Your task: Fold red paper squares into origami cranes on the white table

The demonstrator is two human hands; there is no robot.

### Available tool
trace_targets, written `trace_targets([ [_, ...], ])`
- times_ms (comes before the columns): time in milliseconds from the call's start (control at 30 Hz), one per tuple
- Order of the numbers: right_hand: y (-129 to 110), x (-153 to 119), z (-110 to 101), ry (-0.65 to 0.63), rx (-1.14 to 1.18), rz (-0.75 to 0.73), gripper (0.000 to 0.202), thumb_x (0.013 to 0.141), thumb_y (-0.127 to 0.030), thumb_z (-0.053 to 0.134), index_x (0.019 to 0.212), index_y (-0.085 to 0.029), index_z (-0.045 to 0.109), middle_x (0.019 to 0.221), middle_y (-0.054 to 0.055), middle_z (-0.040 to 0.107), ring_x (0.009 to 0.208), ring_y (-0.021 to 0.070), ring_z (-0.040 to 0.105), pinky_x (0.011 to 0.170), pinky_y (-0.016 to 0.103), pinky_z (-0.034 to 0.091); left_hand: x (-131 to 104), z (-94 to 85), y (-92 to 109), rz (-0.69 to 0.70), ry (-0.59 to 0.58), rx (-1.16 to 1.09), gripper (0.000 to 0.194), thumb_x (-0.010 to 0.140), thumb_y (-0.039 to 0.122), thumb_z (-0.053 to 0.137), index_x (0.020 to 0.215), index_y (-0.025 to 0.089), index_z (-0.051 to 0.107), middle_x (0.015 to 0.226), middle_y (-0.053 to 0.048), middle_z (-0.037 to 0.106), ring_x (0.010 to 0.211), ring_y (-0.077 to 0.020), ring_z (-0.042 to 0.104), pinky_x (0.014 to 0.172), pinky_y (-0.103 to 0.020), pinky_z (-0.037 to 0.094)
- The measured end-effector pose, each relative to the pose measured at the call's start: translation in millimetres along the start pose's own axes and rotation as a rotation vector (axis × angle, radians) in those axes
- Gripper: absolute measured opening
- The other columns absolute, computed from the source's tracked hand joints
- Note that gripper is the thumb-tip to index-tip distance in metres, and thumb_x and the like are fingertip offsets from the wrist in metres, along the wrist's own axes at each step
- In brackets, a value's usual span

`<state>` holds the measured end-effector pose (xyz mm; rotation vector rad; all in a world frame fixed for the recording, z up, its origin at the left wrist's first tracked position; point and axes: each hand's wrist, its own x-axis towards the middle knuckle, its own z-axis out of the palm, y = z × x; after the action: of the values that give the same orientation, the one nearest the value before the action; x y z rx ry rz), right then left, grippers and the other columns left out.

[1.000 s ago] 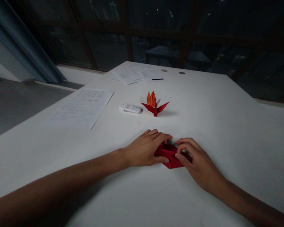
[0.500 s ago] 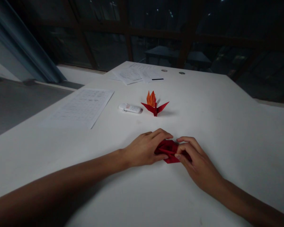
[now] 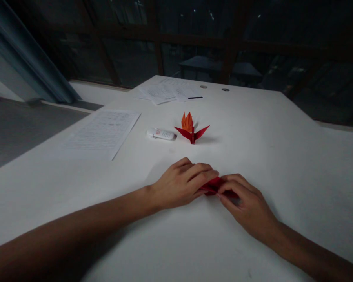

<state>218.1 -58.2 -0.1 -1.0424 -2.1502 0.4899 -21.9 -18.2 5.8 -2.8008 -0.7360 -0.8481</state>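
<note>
A folded piece of red origami paper (image 3: pixel 213 185) lies low over the white table, between both hands and partly covered by them. My left hand (image 3: pixel 186 181) is closed over its left side, fingers across the top and thumb below. From the right, my right hand (image 3: pixel 243 196) pinches the paper between thumb and forefinger. Farther back stand a red paper crane (image 3: pixel 192 135), its wings spread, and an orange folded paper figure (image 3: pixel 187 121) just behind it. The paper's underside is hidden.
Left of the crane lies a white oblong device (image 3: pixel 161 134) with printed text. A printed sheet (image 3: pixel 98 133) rests on the table's left side. More papers (image 3: pixel 161 92), a black strip (image 3: pixel 195 97) and two small discs (image 3: pixel 203 87) are toward the far edge of the white table (image 3: pixel 276 164).
My left fingers have come down and farther right over the red paper, which now looks flatter and more covered. My right hand keeps its pinch, nearly in place.
</note>
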Motion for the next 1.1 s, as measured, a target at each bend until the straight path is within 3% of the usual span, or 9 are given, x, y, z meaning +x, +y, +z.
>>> trace_targets([
  [167,4.4,-3.2,0.0,-0.018,-0.273,-0.335,0.013,0.095,-0.008,0.060,0.093,-0.019,0.066,0.090,0.006,0.070,0.086,0.0223,0.058,0.081,0.042,0.049,-1.9,-0.1,-1.1,0.109,0.000,0.106,0.041,0.098,0.016,0.056,0.137,0.018,0.046,0.114,-0.005,0.074,0.089,-0.0174,0.065,0.086,-0.038,0.046],
  [333,5.7,-3.8,-2.7,-0.111,-0.455,-0.501,0.014,0.094,-0.008,0.059,0.098,-0.017,0.069,0.103,0.008,0.074,0.093,0.0246,0.060,0.089,0.045,0.049,2.8,-7.7,-3.0,0.074,-0.189,-0.075,0.044,0.090,0.016,0.057,0.134,0.019,0.050,0.118,-0.008,0.071,0.108,-0.0242,0.061,0.091,-0.040,0.044],
  [433,2.1,-2.2,-5.3,-0.194,-0.478,-0.504,0.014,0.093,-0.010,0.058,0.095,-0.019,0.069,0.102,0.008,0.074,0.095,0.0255,0.062,0.097,0.049,0.048,7.0,-20.0,-5.0,0.005,-0.341,-0.257,0.066,0.072,0.022,0.067,0.136,0.020,0.049,0.130,-0.011,0.064,0.116,-0.0297,0.056,0.097,-0.042,0.044],
  [500,0.6,-1.7,-5.3,-0.205,-0.454,-0.496,0.012,0.092,-0.012,0.059,0.094,-0.019,0.067,0.101,0.008,0.073,0.095,0.0256,0.063,0.100,0.050,0.047,8.4,-25.6,-5.2,-0.026,-0.381,-0.323,0.068,0.067,0.026,0.071,0.132,0.021,0.051,0.127,-0.010,0.064,0.113,-0.0298,0.057,0.098,-0.043,0.044],
  [633,1.7,-2.0,-2.2,-0.150,-0.365,-0.440,0.009,0.092,-0.012,0.060,0.098,-0.018,0.062,0.092,0.006,0.073,0.091,0.0230,0.066,0.101,0.049,0.045,8.4,-23.3,-2.1,-0.075,-0.372,-0.337,0.029,0.081,0.039,0.071,0.101,0.022,0.059,0.106,-0.007,0.067,0.101,-0.0254,0.058,0.093,-0.040,0.044],
  [700,2.4,-2.4,-1.3,-0.142,-0.345,-0.399,0.010,0.094,-0.013,0.060,0.102,-0.017,0.061,0.093,0.006,0.073,0.091,0.0225,0.066,0.100,0.048,0.045,8.2,-19.1,-0.1,-0.069,-0.372,-0.307,0.022,0.088,0.042,0.067,0.091,0.022,0.060,0.099,-0.006,0.067,0.097,-0.0238,0.058,0.090,-0.038,0.043],
  [833,1.5,-2.1,-1.5,-0.183,-0.316,-0.341,0.010,0.097,-0.013,0.057,0.104,-0.019,0.062,0.095,0.004,0.073,0.091,0.0218,0.065,0.097,0.047,0.044,8.6,-15.6,2.4,-0.024,-0.358,-0.244,0.011,0.092,0.033,0.062,0.090,0.021,0.063,0.100,-0.006,0.069,0.098,-0.0229,0.058,0.091,-0.038,0.041],
  [933,1.2,-0.8,0.0,-0.164,-0.250,-0.275,0.008,0.099,-0.015,0.056,0.099,-0.020,0.062,0.093,0.003,0.072,0.089,0.0211,0.063,0.092,0.045,0.044,9.2,-16.0,3.5,-0.020,-0.336,-0.208,0.012,0.093,0.030,0.058,0.088,0.021,0.064,0.096,-0.006,0.069,0.097,-0.0227,0.058,0.091,-0.039,0.040],
  [1100,3.5,2.2,4.8,-0.121,-0.190,-0.143,0.009,0.097,-0.014,0.058,0.094,-0.021,0.061,0.091,0.002,0.070,0.088,0.0212,0.061,0.088,0.044,0.044,8.3,-11.2,4.8,-0.068,-0.328,-0.223,0.026,0.095,0.044,0.059,0.085,0.020,0.062,0.091,-0.005,0.068,0.094,-0.0226,0.057,0.088,-0.039,0.040],
])
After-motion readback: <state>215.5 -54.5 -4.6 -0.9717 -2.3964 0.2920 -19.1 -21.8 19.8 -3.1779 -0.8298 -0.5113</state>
